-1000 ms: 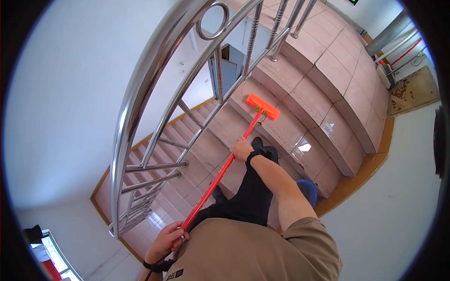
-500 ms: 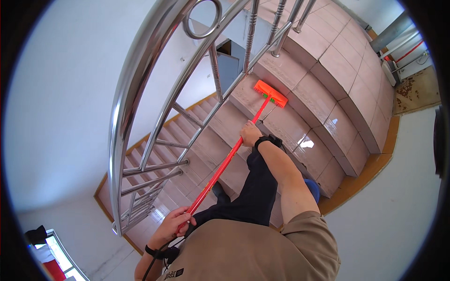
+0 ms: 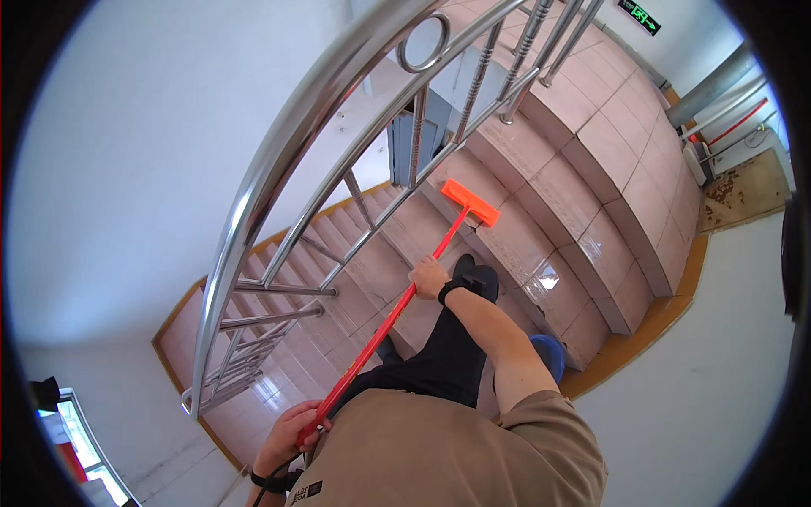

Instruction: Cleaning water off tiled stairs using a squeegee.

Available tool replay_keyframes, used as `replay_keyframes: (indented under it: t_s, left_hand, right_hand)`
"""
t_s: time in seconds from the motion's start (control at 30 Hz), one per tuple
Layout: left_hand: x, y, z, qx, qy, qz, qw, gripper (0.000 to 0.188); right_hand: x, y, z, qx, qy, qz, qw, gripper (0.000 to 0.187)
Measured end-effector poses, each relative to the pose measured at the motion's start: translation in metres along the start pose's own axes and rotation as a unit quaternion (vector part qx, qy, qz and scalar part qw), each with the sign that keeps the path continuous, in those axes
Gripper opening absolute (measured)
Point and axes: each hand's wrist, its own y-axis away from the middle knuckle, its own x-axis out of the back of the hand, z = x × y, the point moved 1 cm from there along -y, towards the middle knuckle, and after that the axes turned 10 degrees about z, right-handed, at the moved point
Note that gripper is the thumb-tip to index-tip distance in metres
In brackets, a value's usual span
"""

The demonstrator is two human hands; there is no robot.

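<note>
Several pink tiled steps (image 3: 583, 203) climb toward the upper right, wall along one end. Metal railing (image 3: 241, 211) along the other end, curved tube with thinner bars below. Person in brown shirt (image 3: 456, 448) and dark trousers (image 3: 439, 355) stands on the stairs. Long brush (image 3: 385, 327), red handle, runs slantwise from the waist up to an orange head (image 3: 470, 203). Head lies over one step's tread, nearer its railing end than its wall end; bristles hidden underneath, can't tell whether they touch tile. Blue bucket (image 3: 552, 355), partly behind the right arm, near the steps' wall end. Lit green sign (image 3: 639, 15) on the far wall, beyond the top step. Right hand (image 3: 429, 277) closed around the handle, partway up, back of hand showing. Left hand (image 3: 291, 431) gripping the handle's lower end, close beside the shirt. Black bands on both wrists, right band (image 3: 456, 289) clearest; dark cable beside the left wrist.
</note>
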Motion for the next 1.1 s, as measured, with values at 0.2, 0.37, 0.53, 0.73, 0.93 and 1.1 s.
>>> replay_keyframes:
  t_s: [0.2, 0.37, 0.53, 0.73, 0.93, 1.1]
  left_hand:
    - [0.004, 0.008, 0.0, -0.008, -0.007, -0.005, 1.0, 0.04]
    - [-0.009, -0.008, 0.016, -0.01, -0.021, -0.004, 1.0, 0.04]
    - [-0.043, -0.036, 0.038, -0.016, -0.039, -0.009, 0.999, 0.038]
    - [-0.071, -0.072, 0.053, 0.024, -0.03, 0.005, 0.999, 0.036]
    - [-0.059, -0.084, 0.059, 0.029, -0.031, -0.021, 0.999, 0.041]
    - [-0.049, -0.073, 0.035, 0.019, -0.027, -0.033, 0.999, 0.04]
  right_hand:
    - [0.007, -0.002, -0.008, 0.009, -0.007, -0.008, 1.0, 0.019]
    - [0.011, -0.021, 0.012, 0.013, -0.008, -0.017, 1.0, 0.019]
    - [0.005, -0.031, 0.06, -0.002, 0.019, 0.003, 1.0, 0.022]
    - [0.015, -0.047, 0.108, 0.006, 0.027, 0.014, 1.0, 0.024]
    - [0.015, -0.054, 0.111, -0.01, 0.011, 0.022, 1.0, 0.024]
    - [0.007, -0.046, 0.094, -0.005, 0.012, 0.017, 1.0, 0.025]
